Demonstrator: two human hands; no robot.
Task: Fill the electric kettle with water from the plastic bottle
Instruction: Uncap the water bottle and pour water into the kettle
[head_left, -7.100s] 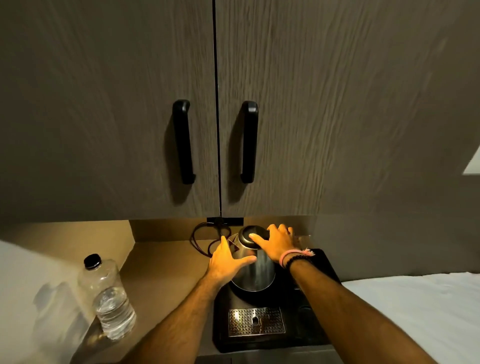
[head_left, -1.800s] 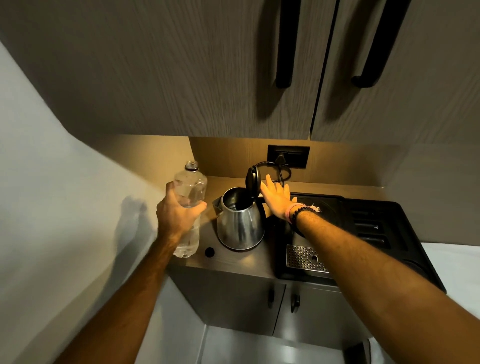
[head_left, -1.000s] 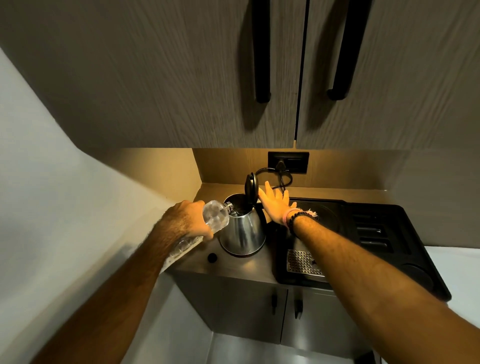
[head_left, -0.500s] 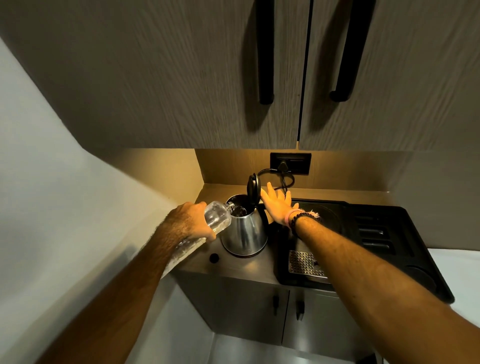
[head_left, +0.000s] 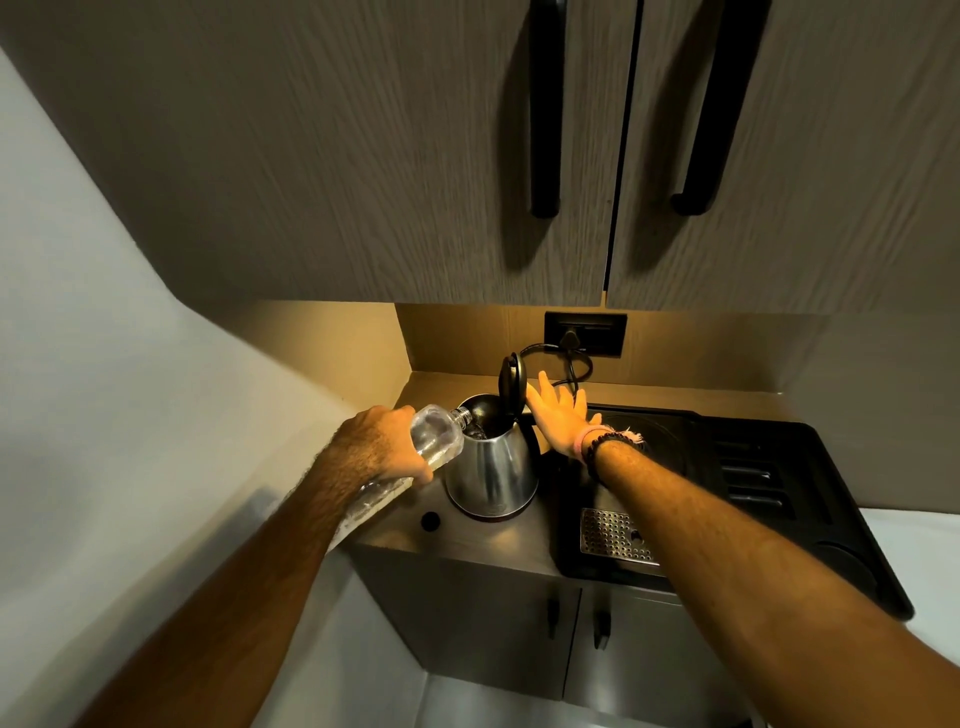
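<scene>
A steel electric kettle (head_left: 491, 475) stands on the counter with its black lid (head_left: 511, 383) flipped up. My left hand (head_left: 382, 444) grips a clear plastic bottle (head_left: 435, 435), uncapped and tipped to the right, with its neck over the kettle's open mouth. Water shows inside the kettle opening. My right hand (head_left: 558, 413) is flat, fingers spread, just right of the raised lid and behind the kettle's handle; I cannot tell whether it touches the lid. The bottle's lower part is hidden behind my left wrist.
A small black bottle cap (head_left: 430, 520) lies on the counter (head_left: 488, 538) in front of the kettle. A black tray (head_left: 779, 499) with a metal drip grid (head_left: 615, 535) sits to the right. A power cord (head_left: 569, 364) runs to a wall socket (head_left: 584, 332). Cabinet doors hang low overhead.
The bottle went from upright beside the kettle to tipped over its mouth. Over the last half second both hands have held nearly still.
</scene>
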